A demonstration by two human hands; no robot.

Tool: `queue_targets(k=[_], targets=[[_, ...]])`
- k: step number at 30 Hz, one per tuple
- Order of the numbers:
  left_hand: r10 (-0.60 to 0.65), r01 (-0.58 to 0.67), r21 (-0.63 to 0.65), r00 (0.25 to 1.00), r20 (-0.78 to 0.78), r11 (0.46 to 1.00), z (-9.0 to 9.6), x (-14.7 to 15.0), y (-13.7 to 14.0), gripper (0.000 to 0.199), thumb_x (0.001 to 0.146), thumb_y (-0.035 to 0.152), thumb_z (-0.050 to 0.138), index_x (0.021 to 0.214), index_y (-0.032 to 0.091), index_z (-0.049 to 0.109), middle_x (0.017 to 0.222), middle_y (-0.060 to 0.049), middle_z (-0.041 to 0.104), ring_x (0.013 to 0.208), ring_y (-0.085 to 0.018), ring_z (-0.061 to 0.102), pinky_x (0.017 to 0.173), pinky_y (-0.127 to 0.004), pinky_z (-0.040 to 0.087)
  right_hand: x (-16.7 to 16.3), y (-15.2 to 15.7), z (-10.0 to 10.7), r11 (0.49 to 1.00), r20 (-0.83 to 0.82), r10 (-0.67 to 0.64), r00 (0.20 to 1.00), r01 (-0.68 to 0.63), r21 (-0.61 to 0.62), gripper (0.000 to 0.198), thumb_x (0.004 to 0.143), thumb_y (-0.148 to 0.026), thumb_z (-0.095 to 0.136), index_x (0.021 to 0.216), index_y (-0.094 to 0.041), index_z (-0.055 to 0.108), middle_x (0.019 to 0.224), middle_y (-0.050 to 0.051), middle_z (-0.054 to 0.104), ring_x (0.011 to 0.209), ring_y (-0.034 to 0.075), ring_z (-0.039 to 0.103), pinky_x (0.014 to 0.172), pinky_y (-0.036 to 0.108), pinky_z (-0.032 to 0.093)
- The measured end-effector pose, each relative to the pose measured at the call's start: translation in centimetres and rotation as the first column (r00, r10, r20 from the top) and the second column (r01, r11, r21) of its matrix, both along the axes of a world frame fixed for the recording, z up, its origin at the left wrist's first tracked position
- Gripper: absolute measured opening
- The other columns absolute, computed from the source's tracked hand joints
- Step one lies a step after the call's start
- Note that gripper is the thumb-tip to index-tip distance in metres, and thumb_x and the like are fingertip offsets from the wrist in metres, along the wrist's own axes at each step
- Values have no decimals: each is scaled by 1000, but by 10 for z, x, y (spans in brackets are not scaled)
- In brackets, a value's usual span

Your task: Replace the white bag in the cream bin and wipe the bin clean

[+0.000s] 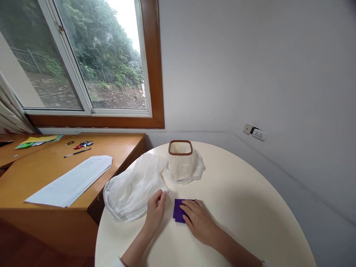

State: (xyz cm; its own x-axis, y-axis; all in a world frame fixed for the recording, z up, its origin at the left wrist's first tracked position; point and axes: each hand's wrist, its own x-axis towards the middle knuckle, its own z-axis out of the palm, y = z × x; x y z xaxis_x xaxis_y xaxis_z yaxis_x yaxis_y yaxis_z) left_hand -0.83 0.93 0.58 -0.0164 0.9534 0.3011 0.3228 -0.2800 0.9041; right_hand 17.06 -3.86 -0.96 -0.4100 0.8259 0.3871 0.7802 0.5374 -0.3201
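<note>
My left hand (156, 207) has its thumb and fingers closed in a pinch at the near right corner of a white plastic bag (133, 189). The bag lies spread and crumpled on the left of the round table. To its right, a folded purple cloth (178, 212) rests on the tabletop. My right hand (199, 219) lies over the cloth's right side, fingers stretched out flat and pressing on it. Part of the cloth is hidden under that hand.
Beyond the hands stands a small bin (180, 147) with a brown rim and a white liner draped outside. The round cream table (236, 207) meets the wall. A wooden desk (122, 142) at left bears papers (73, 181), a pen (77, 152) and keys (83, 144).
</note>
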Motion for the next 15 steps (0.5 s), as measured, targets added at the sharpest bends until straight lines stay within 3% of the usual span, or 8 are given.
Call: queue_targets(k=[5,9,12,15], targets=[[21,-21,13,1000,-2,1000,1,1,0,37,86,40,37,58,20,25,55,6,24,52,-9,26,49,-22,26,-28,17,10,994,-44,111,993,-110,29,29,88,-20,41,114,-23,54,115,3,60,104,16,53,92,34,39],[-10,11,32,999,-37,999,1,2,-1,38,87,40,36,56,19,33,53,5,33,52,-10,33,51,-23,30,-20,50,31,986,-115,36,993,-16,164,26,88,-17,38,104,-21,58,105,4,63,99,14,55,89,32,40],[-175,178,21,980,-96,984,4,4,-6,37,88,40,36,59,18,41,58,2,44,58,-12,43,57,-24,34,-4,87,55,961,-145,-53,988,90,261,29,89,-18,34,106,-19,58,108,7,62,104,16,53,91,34,37],[-366,371,-13,909,-198,929,10,7,-12,31,88,38,38,67,17,49,66,0,52,65,-13,47,62,-25,37,9,122,78,946,-82,-142,987,159,283,33,91,-19,31,114,-17,54,119,10,57,113,19,48,95,37,32]])
